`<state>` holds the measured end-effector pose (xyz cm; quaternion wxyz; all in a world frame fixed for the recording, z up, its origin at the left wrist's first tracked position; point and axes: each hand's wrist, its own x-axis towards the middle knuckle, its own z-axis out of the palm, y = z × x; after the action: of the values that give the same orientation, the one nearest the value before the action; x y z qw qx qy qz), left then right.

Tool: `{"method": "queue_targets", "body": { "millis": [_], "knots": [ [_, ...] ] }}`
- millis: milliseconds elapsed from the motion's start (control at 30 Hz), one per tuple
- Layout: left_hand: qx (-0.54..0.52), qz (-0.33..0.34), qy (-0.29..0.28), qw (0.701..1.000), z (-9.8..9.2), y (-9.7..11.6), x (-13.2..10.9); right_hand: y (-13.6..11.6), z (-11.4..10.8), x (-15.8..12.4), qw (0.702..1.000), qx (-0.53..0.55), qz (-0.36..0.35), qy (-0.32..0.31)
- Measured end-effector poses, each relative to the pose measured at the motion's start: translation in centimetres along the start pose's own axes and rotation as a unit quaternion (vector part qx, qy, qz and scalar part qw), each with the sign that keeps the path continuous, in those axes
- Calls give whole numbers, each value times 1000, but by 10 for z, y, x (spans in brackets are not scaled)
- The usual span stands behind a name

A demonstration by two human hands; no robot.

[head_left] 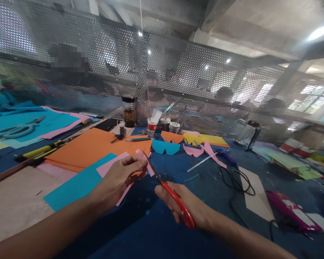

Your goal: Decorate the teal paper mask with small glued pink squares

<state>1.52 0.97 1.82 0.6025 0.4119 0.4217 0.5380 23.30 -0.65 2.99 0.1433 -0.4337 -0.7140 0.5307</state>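
Observation:
My left hand (pixel 121 176) is closed on a sheet of pink paper (pixel 113 161), pinching it near its right edge above the blue table. My right hand (pixel 187 207) grips red-handled scissors (pixel 175 199), whose dark blades (pixel 151 165) point up and left into the pink paper by my left fingers. Under the pink paper lie a teal sheet (pixel 75 187) and a stack of orange sheets (pixel 97 145).
Cut paper shapes in teal (pixel 165 147), orange (pixel 171 136), yellow (pixel 192 139) and pink (pixel 193 151) lie further back. Cups (pixel 152 124) and a jar (pixel 129 111) stand by a perforated metal screen. A black cable (pixel 236 181) and a magenta tool (pixel 291 212) lie right. Blue scissors (pixel 14 130) are left.

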Motion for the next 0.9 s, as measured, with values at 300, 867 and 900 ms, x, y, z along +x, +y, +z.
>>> {"method": "queue_targets", "body": {
  "millis": [300, 867, 900],
  "knots": [
    [-7, 0, 2, 1000, 0, 1, 2, 3, 2, 1, 1000, 3, 5, 6],
    [-15, 2, 34, 999, -3, 4, 3, 1, 0, 0, 1000, 3, 1, 7],
    [-16, 5, 36, 999, -3, 4, 3, 1, 0, 1, 1000, 6, 1, 5]
  ]
}}
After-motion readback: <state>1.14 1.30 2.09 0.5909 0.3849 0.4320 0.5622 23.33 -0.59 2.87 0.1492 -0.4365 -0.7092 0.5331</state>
